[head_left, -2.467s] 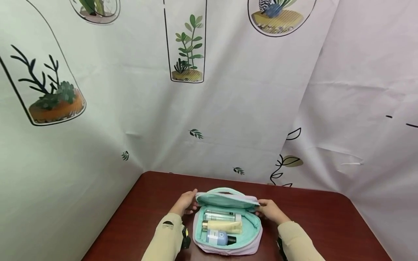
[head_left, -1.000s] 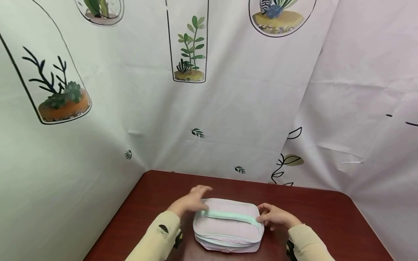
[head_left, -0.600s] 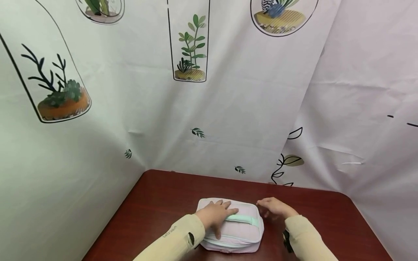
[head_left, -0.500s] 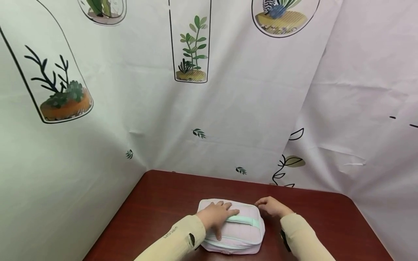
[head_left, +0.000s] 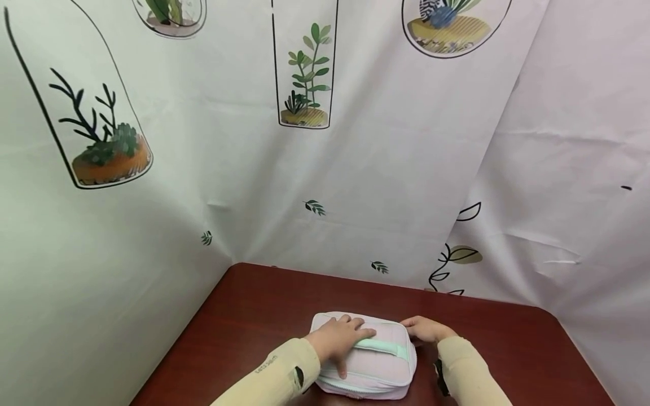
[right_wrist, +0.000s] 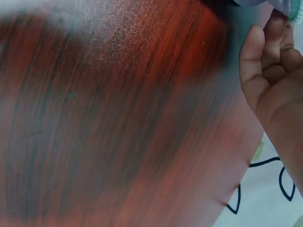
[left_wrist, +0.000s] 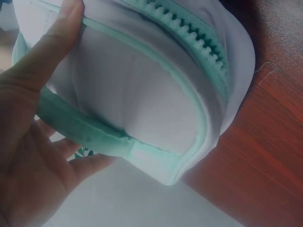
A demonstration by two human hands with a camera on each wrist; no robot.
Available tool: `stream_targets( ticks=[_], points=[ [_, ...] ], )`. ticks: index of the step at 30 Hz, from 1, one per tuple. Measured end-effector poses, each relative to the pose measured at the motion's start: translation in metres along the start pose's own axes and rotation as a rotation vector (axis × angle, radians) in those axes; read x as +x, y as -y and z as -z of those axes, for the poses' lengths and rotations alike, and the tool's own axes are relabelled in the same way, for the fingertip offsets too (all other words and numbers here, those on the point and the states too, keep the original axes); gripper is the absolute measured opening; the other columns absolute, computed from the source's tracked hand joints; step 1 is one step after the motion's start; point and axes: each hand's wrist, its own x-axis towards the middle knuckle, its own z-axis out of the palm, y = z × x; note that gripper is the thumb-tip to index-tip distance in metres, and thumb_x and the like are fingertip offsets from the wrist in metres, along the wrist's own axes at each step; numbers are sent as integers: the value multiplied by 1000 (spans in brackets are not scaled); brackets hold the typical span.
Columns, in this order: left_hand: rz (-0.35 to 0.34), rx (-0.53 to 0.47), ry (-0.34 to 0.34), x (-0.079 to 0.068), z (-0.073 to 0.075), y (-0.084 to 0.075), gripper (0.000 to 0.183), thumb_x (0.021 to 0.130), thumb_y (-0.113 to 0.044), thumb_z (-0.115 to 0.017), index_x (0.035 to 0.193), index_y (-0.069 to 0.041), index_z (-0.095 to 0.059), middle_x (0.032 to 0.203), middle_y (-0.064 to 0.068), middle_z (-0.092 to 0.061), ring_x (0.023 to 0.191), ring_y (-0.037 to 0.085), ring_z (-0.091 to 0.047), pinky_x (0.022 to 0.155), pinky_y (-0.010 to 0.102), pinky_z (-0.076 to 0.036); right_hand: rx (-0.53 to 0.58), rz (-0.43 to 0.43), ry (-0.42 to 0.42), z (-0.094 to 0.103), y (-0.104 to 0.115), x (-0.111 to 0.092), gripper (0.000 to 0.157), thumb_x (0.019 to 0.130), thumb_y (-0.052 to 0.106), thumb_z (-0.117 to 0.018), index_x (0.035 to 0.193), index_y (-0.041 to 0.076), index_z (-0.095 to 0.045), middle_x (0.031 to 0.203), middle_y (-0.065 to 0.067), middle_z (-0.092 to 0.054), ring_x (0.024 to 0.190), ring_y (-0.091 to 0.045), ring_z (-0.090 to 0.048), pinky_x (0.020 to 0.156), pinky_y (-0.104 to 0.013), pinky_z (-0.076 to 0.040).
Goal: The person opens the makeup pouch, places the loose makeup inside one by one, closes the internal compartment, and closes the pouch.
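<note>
A pale pink toiletry bag (head_left: 378, 369) with mint trim lies flat on the table, its lid down and a coarse mint zipper (left_wrist: 189, 35) around its side. Spread fingers of my left hand (head_left: 336, 341) rest on the lid, over one end of the mint carry handle (head_left: 383, 346). In the left wrist view, the thumb lies on the fabric and the other fingers pass beyond the handle. My right hand (head_left: 425, 330) is at the bag's far right corner. Its curled fingertips (right_wrist: 277, 28) pinch at the zipper edge in the right wrist view; the zipper pull itself is hidden.
The dark red table (head_left: 264, 299) extends around the bag, with rounded far corners. A white cloth backdrop (head_left: 244, 169) printed with plants hangs behind it and along both sides.
The bag stood open with a clear bottle, a cream tube and a blue bottle inside; its lid is now down. My left hand moved onto the lid, my right to the far right corner.
</note>
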Motion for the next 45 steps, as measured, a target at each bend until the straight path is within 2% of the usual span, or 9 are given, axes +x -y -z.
stream_targets(
  ticks=[6,13,16,19,22,28,34,41,45],
  points=[
    [-14,0,-9,1,0,-1,111,30,-54,-73,129,-40,-23,126,-5,-31,108,18,-35,78,37,-38,-98,19,-60,2,-1,-2,16,82,9,-48,84,1,-62,73,-3,-56,65,-14,-50,56,-32,-43],
    [-16,10,-17,3,4,-3,111,30,-54,-73,128,-39,-24,126,-5,-32,107,19,-36,77,38,-38,-502,116,-191,4,11,-3,16,83,6,-48,71,9,-57,65,4,-49,58,-10,-43,52,-25,-37],
    [-8,18,-16,4,5,-2,110,30,-54,-73,128,-39,-25,125,-5,-32,106,20,-36,75,37,-39,-571,108,-218,5,17,-7,16,81,3,-50,68,10,-56,62,3,-49,55,-8,-43,50,-24,-37],
    [-4,24,-17,4,5,-2,110,29,-55,-73,128,-40,-26,124,-5,-33,105,21,-37,74,37,-39,-590,105,-201,7,19,-14,17,79,2,-51,64,8,-56,56,2,-49,50,-7,-41,46,-23,-36],
    [-1,20,-17,5,4,-1,110,28,-55,-72,127,-40,-26,123,-5,-33,106,22,-37,75,38,-39,-567,98,-158,10,20,-24,16,78,3,-53,63,4,-56,53,0,-50,48,-7,-42,46,-23,-36],
    [14,16,-20,8,1,3,111,26,-55,-72,126,-41,-26,123,-6,-33,106,22,-37,75,39,-38,-426,59,-51,10,20,-43,16,79,7,-54,65,0,-57,52,-3,-52,50,-10,-45,48,-24,-37],
    [2,18,-36,7,1,3,109,27,-56,-72,126,-40,-28,121,-5,-35,103,22,-38,73,38,-39,-310,26,60,4,15,-60,20,76,8,-57,66,-8,-59,46,2,-48,43,-6,-45,45,-24,-39],
    [1,7,-22,1,3,4,107,30,-56,-70,127,-41,-27,124,-4,-34,105,22,-37,75,38,-39,-120,12,247,-27,9,-70,24,76,10,-51,70,-11,-60,47,3,-53,39,-4,-45,35,-21,-28],
    [-11,4,-22,0,5,5,107,32,-55,-71,128,-40,-26,125,-3,-33,107,21,-36,76,39,-38,2,31,297,-53,0,-72,28,79,13,-49,73,-12,-59,51,1,-57,41,-3,-49,34,-18,-31]
  ],
)
